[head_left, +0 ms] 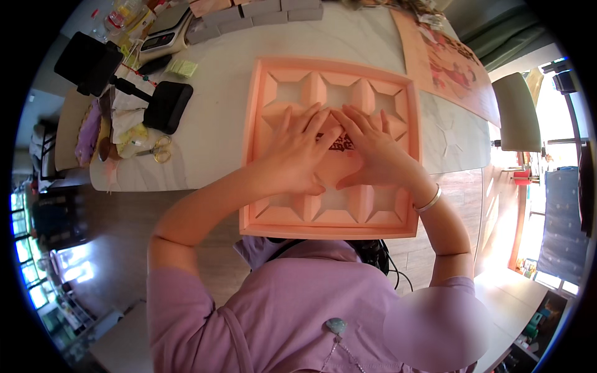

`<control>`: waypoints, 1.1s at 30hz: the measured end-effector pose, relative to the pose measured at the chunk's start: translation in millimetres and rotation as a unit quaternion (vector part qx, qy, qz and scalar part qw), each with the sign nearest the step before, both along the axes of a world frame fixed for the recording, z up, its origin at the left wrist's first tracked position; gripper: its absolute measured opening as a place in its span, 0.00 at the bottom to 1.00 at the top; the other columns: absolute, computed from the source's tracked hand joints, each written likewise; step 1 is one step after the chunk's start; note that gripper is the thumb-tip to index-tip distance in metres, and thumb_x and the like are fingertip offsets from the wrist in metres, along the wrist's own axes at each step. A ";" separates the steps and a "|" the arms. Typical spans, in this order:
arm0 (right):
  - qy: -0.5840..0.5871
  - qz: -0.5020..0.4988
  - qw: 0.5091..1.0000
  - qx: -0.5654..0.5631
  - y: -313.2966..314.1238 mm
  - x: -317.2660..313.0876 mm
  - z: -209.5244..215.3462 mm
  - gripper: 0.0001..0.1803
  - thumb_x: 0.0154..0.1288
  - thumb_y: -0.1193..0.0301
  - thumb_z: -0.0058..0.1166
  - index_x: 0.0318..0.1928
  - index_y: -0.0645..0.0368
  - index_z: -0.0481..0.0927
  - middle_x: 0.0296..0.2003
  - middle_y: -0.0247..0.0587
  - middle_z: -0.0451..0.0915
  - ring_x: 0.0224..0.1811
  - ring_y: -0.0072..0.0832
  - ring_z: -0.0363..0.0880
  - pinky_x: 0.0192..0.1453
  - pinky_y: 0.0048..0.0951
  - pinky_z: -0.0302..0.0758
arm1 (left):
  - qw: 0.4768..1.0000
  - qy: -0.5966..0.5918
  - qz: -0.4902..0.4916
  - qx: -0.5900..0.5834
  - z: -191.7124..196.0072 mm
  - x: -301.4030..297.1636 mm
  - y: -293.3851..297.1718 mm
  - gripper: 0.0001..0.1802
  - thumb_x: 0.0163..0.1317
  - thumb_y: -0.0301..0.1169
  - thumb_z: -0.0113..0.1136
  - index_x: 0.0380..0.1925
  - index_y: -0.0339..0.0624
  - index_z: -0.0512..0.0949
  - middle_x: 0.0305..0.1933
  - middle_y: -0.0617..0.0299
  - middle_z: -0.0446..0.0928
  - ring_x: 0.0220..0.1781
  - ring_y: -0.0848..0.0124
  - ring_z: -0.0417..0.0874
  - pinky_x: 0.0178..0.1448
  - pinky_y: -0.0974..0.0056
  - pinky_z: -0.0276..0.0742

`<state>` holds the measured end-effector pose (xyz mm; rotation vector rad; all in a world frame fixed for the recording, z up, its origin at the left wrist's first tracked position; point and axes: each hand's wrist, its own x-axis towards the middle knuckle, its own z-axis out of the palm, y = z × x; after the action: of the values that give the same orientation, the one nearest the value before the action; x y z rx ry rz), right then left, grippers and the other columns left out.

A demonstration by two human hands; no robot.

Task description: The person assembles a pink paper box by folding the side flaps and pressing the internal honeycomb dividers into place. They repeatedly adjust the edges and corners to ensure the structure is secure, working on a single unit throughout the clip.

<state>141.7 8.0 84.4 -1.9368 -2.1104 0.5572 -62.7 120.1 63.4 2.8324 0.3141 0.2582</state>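
Note:
A square peach-coloured box (329, 234) lies near the table's front edge, part of it reaching past that edge toward me. Inside sits a matching folded card insert (365, 93) with several star-cornered openings and a dark printed pattern in the middle. My left hand (298, 152) rests on the insert left of centre, fingers spread and pointing away from me. On the right, my right hand (378, 151) lies the same way, its fingers apart and the fingertips close to the left hand's. Neither hand holds anything. The middle of the insert is partly hidden under them.
A black phone stand (169, 105), gold-handled scissors (162, 149) and a small scale (163, 40) are on the table's left. Grey boxes (261, 9) are stacked at the back. A printed peach sheet (451, 68) lies at the back right, near a chair (516, 112).

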 end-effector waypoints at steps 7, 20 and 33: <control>-0.063 0.002 0.998 0.008 1.0 -9.1 -14.3 0.74 0.36 0.52 0.83 0.82 0.51 0.50 0.73 0.54 0.63 0.79 0.49 0.60 0.80 0.77 0.42 | 0.999 0.037 0.028 -0.020 -10.0 2.5 -5.3 0.54 0.37 0.46 0.85 0.63 0.34 0.67 0.78 0.38 0.58 0.84 0.43 0.54 0.79 0.26 0.50; -0.060 -0.016 0.997 0.039 3.1 -17.3 -16.4 0.71 0.37 0.59 0.81 0.82 0.50 0.51 0.68 0.49 0.66 0.76 0.49 0.63 0.79 0.78 0.47 | 0.998 0.002 0.050 -0.023 -12.3 1.0 -4.2 0.54 0.36 0.45 0.86 0.63 0.37 0.65 0.74 0.42 0.64 0.83 0.46 0.57 0.80 0.26 0.45; -0.046 -0.024 0.998 0.046 9.3 -10.8 -27.4 0.62 0.38 0.60 0.77 0.76 0.53 0.59 0.66 0.52 0.66 0.74 0.53 0.64 0.78 0.80 0.47 | 0.994 0.030 0.096 -0.047 -14.4 18.1 10.8 0.70 0.33 0.49 0.85 0.77 0.40 0.56 0.76 0.46 0.65 0.84 0.54 0.58 0.83 0.27 0.34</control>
<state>130.9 17.3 57.1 -1.9920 -2.0965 0.3620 -44.6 131.0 49.0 2.7227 0.5971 0.1919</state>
